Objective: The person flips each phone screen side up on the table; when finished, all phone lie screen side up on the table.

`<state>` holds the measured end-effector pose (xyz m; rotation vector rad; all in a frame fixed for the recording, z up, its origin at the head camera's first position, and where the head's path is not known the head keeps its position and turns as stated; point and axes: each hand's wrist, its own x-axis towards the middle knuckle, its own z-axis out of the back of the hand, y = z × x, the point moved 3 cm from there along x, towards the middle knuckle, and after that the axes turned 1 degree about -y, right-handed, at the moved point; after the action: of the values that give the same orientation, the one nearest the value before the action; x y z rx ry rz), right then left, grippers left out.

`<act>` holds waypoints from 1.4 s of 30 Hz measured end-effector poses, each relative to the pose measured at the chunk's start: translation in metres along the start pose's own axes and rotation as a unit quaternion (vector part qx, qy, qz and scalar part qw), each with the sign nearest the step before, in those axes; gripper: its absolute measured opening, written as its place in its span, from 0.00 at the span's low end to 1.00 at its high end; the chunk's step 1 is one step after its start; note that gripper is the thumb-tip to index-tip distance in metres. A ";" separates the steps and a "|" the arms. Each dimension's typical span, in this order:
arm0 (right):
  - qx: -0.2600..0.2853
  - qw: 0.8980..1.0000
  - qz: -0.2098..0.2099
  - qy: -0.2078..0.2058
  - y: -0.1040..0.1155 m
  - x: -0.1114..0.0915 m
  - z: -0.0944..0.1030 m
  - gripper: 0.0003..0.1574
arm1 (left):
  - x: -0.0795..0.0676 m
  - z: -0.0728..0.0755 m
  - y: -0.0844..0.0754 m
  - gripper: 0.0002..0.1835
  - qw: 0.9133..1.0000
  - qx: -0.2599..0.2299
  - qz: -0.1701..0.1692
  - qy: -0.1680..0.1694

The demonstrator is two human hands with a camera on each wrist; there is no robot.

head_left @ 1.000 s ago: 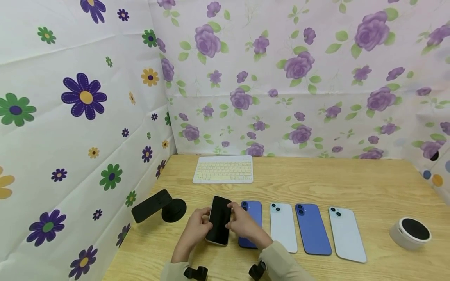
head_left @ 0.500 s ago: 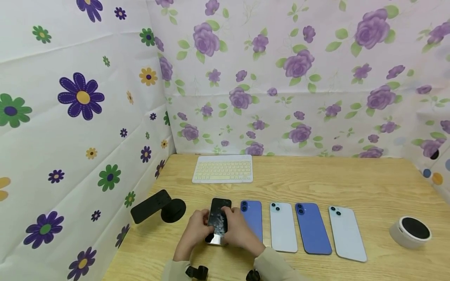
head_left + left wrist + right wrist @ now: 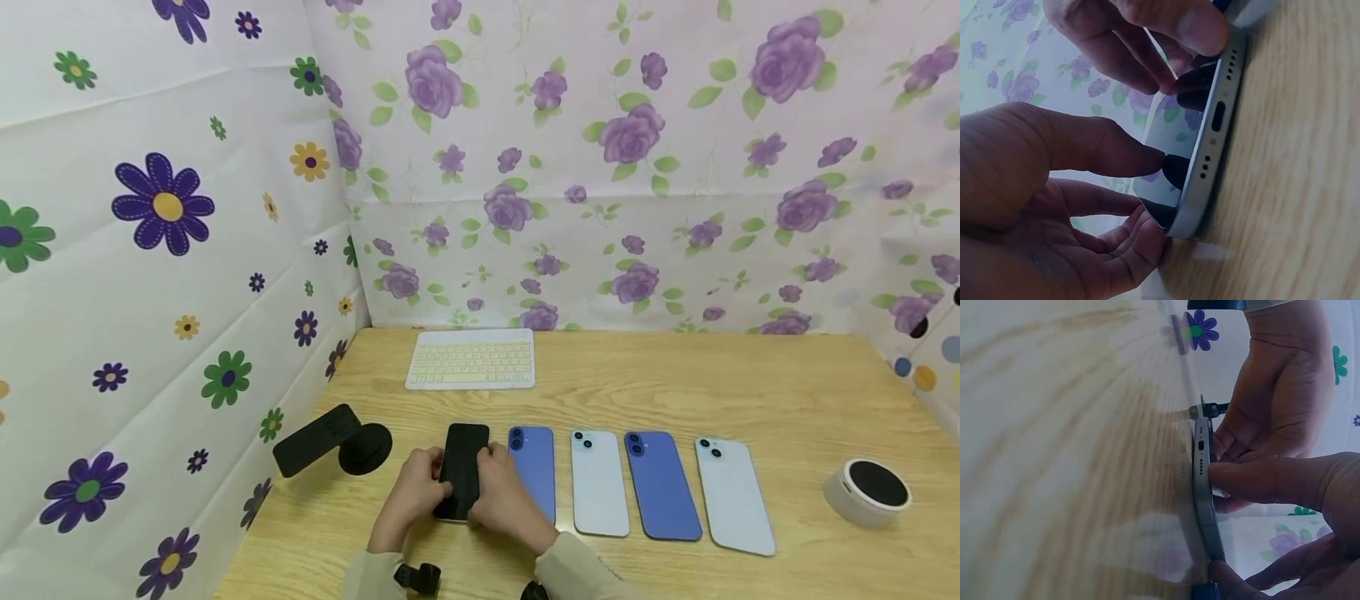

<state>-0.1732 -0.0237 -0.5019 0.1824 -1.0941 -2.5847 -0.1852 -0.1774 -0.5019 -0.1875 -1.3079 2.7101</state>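
Observation:
A smartphone [image 3: 461,471] lies screen up at the left end of the phone row, its display dark. My left hand [image 3: 416,490] holds its left side, the thumb over the glass and the other fingers along the edge. From the opposite side my right hand [image 3: 504,493] grips the right edge, with its thumb at the lower corner. In the left wrist view the phone's bottom edge [image 3: 1200,165], with port and speaker holes, sits close over the wooden table. The right wrist view shows that same edge [image 3: 1202,478] between both hands.
Beside it lie a blue phone [image 3: 534,467], a white phone [image 3: 598,483], another blue phone [image 3: 663,487] and another white phone [image 3: 735,496], all backs up. A black stand [image 3: 365,448] is at left, a white keyboard [image 3: 471,360] behind, a round white device [image 3: 867,492] at right.
My right hand has come down from the phone's upper right to its lower right edge. Grey marks and a bright strip on the screen half a second ago are gone.

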 end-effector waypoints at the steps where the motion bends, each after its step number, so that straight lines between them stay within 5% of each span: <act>1: -0.001 1.000 0.001 -0.002 0.000 0.000 -0.001 0.59 | -0.001 0.000 0.001 0.18 1.000 -0.001 0.000 0.003; 14: -0.001 1.000 0.012 -0.005 -0.001 0.000 0.001 0.49 | -0.004 -0.003 -0.006 0.09 0.999 0.043 -0.016 -0.008; 18: 0.012 1.000 0.007 0.010 -0.001 0.001 0.004 0.56 | -0.003 -0.003 -0.008 0.13 0.999 0.051 -0.003 -0.008; 25: 0.097 0.995 -0.015 0.029 -0.001 0.000 0.011 0.63 | -0.007 -0.001 -0.015 0.36 0.999 0.023 0.044 -0.016; 35: 0.178 0.984 -0.019 -0.006 -0.014 -0.005 0.032 0.59 | -0.008 -0.005 -0.027 0.37 0.997 -0.003 0.031 -0.064; 42: 0.093 0.994 -0.026 -0.043 -0.031 -0.004 0.054 0.56 | -0.001 -0.012 -0.041 0.36 0.992 -0.067 -0.017 -0.105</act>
<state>-0.1900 0.0345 -0.4869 0.1448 -1.3787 -2.5547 -0.1803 -0.1430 -0.4770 0.1107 -1.5335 2.6736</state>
